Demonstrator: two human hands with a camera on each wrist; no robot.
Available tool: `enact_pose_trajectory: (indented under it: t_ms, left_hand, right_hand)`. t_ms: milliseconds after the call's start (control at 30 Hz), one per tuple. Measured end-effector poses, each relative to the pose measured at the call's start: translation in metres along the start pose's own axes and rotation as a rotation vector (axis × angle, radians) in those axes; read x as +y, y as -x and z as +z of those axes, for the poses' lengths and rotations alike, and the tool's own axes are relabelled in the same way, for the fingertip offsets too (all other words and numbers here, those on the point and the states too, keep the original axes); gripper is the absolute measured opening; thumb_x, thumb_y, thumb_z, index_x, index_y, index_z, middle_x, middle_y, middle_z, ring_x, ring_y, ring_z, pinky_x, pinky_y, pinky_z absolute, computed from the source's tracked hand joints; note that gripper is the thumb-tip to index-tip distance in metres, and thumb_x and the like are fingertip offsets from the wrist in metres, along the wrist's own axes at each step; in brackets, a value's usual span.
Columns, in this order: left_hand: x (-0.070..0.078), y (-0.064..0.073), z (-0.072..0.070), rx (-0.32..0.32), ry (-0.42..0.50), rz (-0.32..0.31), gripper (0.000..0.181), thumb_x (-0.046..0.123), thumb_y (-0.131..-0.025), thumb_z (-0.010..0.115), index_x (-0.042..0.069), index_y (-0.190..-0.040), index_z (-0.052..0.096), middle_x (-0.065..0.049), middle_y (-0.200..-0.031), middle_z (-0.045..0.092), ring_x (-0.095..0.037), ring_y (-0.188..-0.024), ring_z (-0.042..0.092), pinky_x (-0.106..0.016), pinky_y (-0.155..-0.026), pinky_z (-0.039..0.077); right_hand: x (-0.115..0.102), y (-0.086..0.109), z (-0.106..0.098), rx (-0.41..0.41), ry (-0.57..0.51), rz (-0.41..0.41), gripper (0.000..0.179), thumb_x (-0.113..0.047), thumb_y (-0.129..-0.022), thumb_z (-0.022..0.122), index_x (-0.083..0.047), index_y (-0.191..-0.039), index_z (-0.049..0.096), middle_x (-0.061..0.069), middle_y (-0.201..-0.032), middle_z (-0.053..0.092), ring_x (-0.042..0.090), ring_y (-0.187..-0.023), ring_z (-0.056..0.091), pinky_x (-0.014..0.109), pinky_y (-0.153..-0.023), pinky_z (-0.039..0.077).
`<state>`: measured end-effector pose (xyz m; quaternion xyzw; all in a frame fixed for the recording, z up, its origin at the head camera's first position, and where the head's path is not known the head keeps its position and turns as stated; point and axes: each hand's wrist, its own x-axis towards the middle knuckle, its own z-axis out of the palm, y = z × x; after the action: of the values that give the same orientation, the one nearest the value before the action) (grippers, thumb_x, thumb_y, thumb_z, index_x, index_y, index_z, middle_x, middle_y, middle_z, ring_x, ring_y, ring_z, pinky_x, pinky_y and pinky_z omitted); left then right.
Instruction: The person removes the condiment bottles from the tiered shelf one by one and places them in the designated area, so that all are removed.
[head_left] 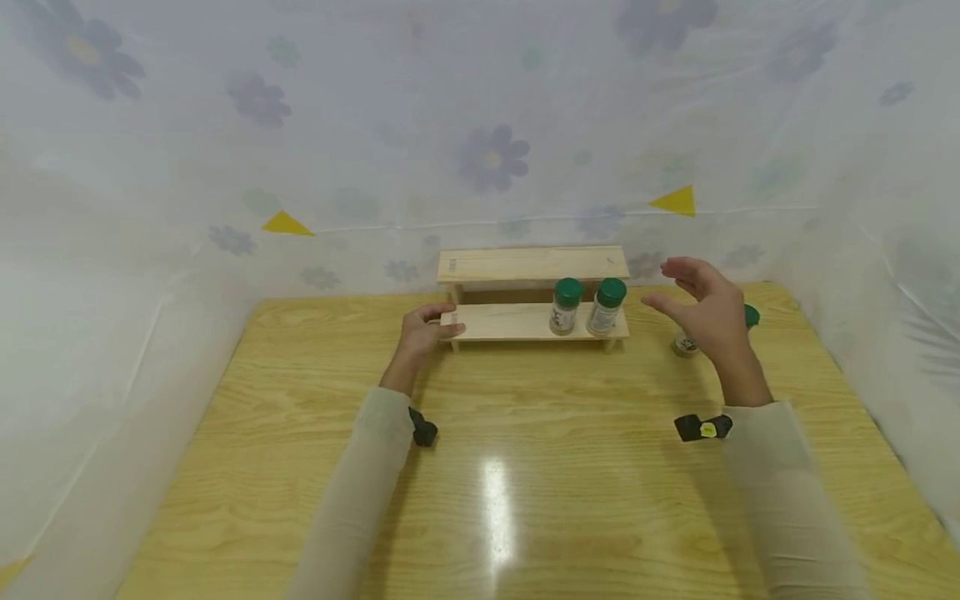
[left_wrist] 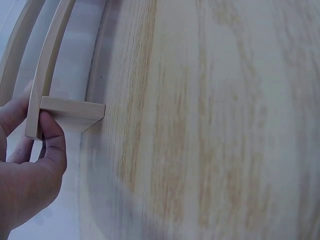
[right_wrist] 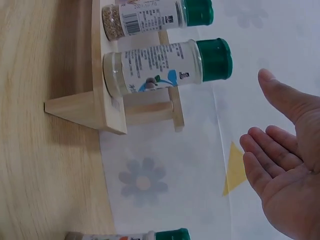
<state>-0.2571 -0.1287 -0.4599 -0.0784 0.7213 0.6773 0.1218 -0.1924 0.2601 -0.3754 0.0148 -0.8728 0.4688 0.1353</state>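
Observation:
A two-tier wooden rack (head_left: 498, 322) stands at the back of the table. My left hand (head_left: 422, 335) grips the left end of its lower board, and in the left wrist view the thumb and fingers pinch the board's end (left_wrist: 34, 117) near its support leg. Two spice jars with green caps, a left one (head_left: 564, 317) and a right one (head_left: 604, 315), stand upright on the right part of the lower board. My right hand (head_left: 708, 312) is in the air right of the rack, thumb and fingers apart, holding nothing. In the right wrist view it faces the nearer jar (right_wrist: 155, 69) without touching it.
Behind my right hand, a jar body (head_left: 686, 344) and a green cap (head_left: 752, 316) show partly on the wooden table (head_left: 570, 467). The upper board (head_left: 525, 264) carries no jars. A flowered curtain (head_left: 360, 150) with yellow triangles hangs behind and at both sides.

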Motion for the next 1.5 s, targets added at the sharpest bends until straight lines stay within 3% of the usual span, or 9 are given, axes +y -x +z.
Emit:
enact_pose_trajectory:
  t_ms: [433,700,1000,1500]
  left_hand:
    - [0.001,0.002,0.004,0.010,-0.008,0.007,0.040,0.004,-0.080,0.075,0.009,-0.118,0.064,-0.006,-0.136,0.048,-0.025,-0.117,0.048,-0.035,-0.090,0.047]
    - [0.007,0.007,0.006,-0.010,0.000,-0.040,0.045,0.004,-0.080,0.075,0.006,-0.122,0.062,-0.007,-0.140,0.045,-0.026,-0.123,0.045,-0.038,-0.098,0.044]
    - [-0.002,0.001,0.008,0.011,-0.001,0.000,0.041,0.005,-0.079,0.076,0.008,-0.118,0.064,-0.006,-0.140,0.045,-0.027,-0.121,0.048,-0.040,-0.099,0.045]
    - [0.000,0.002,0.009,0.019,0.001,-0.019,0.041,0.005,-0.078,0.077,0.009,-0.117,0.065,-0.006,-0.138,0.047,-0.026,-0.125,0.046,-0.041,-0.101,0.044]
  right_hand:
    - [0.011,0.002,0.033,-0.135,-0.019,-0.001,0.063,-0.035,-0.081,0.076,-0.008,-0.132,0.051,0.013,-0.130,0.056,0.030,-0.125,0.050,0.042,-0.105,0.041]
    - [0.021,0.002,0.045,-0.172,-0.027,0.035,0.071,-0.038,-0.080,0.075,-0.009,-0.138,0.047,0.015,-0.134,0.053,0.033,-0.127,0.049,0.048,-0.104,0.041]
    - [0.026,0.002,0.051,-0.134,-0.025,-0.023,0.063,-0.032,-0.082,0.075,-0.006,-0.134,0.051,0.017,-0.126,0.059,0.034,-0.120,0.054,0.047,-0.101,0.044]
    - [0.022,0.003,0.052,-0.101,-0.011,-0.042,0.057,-0.027,-0.083,0.074,-0.005,-0.131,0.054,0.017,-0.124,0.061,0.034,-0.118,0.056,0.043,-0.099,0.046]
